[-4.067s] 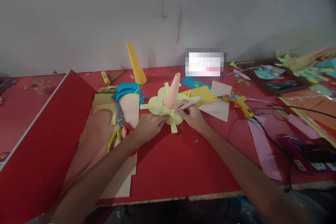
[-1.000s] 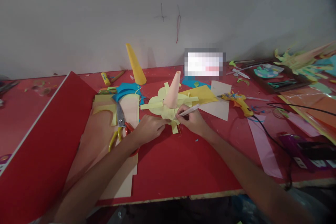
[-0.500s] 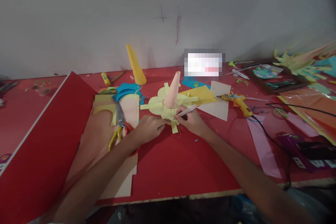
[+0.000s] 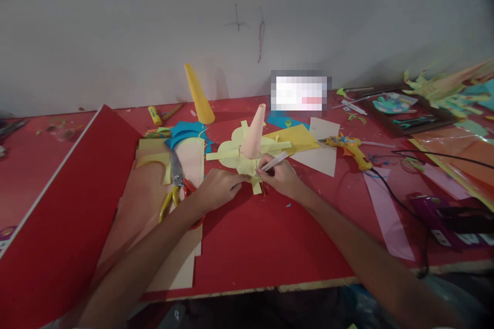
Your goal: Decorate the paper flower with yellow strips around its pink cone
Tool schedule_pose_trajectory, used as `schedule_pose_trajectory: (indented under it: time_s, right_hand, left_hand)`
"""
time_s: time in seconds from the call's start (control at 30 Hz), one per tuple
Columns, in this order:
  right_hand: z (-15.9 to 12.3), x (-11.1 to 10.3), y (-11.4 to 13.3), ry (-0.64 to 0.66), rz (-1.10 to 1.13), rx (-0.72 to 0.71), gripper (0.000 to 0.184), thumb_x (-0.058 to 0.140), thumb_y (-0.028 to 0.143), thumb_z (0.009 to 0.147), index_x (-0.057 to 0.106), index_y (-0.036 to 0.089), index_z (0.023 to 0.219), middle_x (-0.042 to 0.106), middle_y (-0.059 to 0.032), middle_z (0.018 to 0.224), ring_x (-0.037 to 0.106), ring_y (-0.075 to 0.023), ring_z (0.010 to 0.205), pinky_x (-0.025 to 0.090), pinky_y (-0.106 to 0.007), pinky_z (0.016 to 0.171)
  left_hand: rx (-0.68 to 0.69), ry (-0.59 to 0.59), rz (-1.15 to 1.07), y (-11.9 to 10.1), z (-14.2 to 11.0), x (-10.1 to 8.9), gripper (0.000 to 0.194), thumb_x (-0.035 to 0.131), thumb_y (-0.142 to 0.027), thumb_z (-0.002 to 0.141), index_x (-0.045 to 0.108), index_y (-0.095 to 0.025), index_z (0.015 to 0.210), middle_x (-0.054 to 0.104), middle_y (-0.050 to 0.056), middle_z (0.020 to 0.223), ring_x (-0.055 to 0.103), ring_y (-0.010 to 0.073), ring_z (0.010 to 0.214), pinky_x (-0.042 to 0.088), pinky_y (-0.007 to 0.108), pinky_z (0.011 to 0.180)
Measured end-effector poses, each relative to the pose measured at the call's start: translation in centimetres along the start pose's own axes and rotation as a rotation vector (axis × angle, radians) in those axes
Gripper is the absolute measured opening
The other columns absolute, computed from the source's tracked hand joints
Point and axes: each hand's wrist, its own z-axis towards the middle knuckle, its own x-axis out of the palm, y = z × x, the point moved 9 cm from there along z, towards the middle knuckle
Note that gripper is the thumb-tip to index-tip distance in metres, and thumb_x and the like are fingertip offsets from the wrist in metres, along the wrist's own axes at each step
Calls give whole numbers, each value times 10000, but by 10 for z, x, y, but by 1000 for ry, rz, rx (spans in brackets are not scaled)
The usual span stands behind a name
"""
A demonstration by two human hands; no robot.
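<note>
A pale yellow paper flower [image 4: 229, 157] with strips sticking out lies on the red table. On its middle stands a pale peach paper cone [image 4: 255, 133], leaning slightly right. My right hand [image 4: 281, 177] is closed around a slim white pen [image 4: 277, 159], its tip down at the flower's near petal. My left hand [image 4: 221, 187] has its fingers curled and pressed on the near-left edge of the same flower, steadying it. Under my left forearm lie scissors [image 4: 176, 169] with red handles, beside yellow-handled ones [image 4: 165, 207], on paper sheets [image 4: 175, 262].
A yellow cone [image 4: 199, 95] stands by the wall. To the right lie a yellow glue gun [image 4: 358, 154] with a black cord, pink paper strips [image 4: 389, 216] and a dark tray [image 4: 417, 126]. A large red board [image 4: 73, 205] slants up on the left.
Both hands stay at the flower. The pen in my right hand has tilted very slightly; otherwise the view has only shifted a little.
</note>
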Motion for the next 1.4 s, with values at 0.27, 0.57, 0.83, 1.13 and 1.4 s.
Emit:
schedule_pose_trajectory:
  time_s: [0.27,0.57,0.83,1.13,1.4]
  right_hand:
    - [-1,-4,-4,-10,92,32,230,601,424,901,537,229,798,561,26,671,485,-142,598,340,-268,560]
    - [-16,-17,5,-206,144,10,252,585,428,926,527,236,773,516,23,638,448,-144,576,333,-283,546]
    - [-23,-4,0,-90,132,50,180,608,374,885,544,232,796,579,19,675,497,-139,593,357,-262,546]
    - [-19,0,3,-27,85,13,172,589,349,897,565,220,786,604,14,669,525,-141,612,373,-259,568]
    - [-19,1,9,-12,46,-41,183,594,339,920,580,219,783,594,21,653,525,-136,611,367,-255,577]
  left_hand:
    - [18,-15,12,-2,0,-2,444,459,-113,914,750,-270,1211,791,43,842,649,154,618,402,248,565]
    - [235,31,4,-21,-6,0,392,484,-131,931,730,-249,1213,796,52,915,698,155,721,432,239,616]
    - [316,19,17,-30,-10,-2,396,460,-159,974,721,-301,1236,777,26,817,661,142,645,404,239,585]
    - [369,-30,55,-33,-12,-4,405,463,-137,950,723,-289,1219,758,21,750,639,135,600,374,237,552]
    - [484,-153,48,-39,-17,-7,365,449,-150,959,699,-229,1214,720,22,693,626,124,575,413,219,557]
